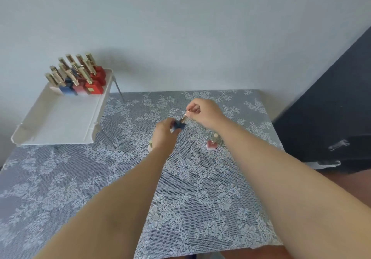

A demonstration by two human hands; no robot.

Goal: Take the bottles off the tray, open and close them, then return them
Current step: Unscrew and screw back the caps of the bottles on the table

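Your two bare forearms reach out from the bottom edge over a table covered in grey-blue lace cloth with a white floral pattern. Your left hand is curled shut around the dark blue bottle, held just above the cloth near the middle of the table. Your right hand pinches the gold cap between thumb and fingertips, the other fingers folded in; the cap sits at the bottle's neck, and whether it is seated or lifted off cannot be told. A pink bottle with a gold cap stands upright on the cloth just right of your hands, and a pale bottle shows partly behind your left wrist. At far left a white tray on thin metal legs holds a cluster of red, blue and pink bottles at its back end, against a plain pale wall. A dark cabinet stands at right. No label is readable.
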